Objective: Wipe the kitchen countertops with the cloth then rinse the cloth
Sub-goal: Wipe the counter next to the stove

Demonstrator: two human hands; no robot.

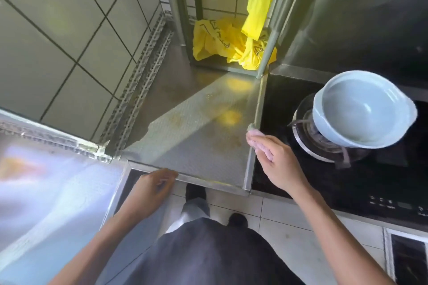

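Observation:
A steel countertop [199, 136] with a dimpled surface and brownish stains fills the middle of the head view. My right hand [278, 162] holds a small pink cloth [260, 143] pressed against the counter's right rim, beside the stove. My left hand [154, 184] rests with curled fingers on the counter's front edge and holds nothing that I can see.
A pale blue pot [361, 109] sits on a burner of the black glass stove [301, 178] to the right. Yellow plastic bags [231, 39] lie and hang on a metal rack [268, 53] at the back. A tiled wall [69, 41] rises on the left.

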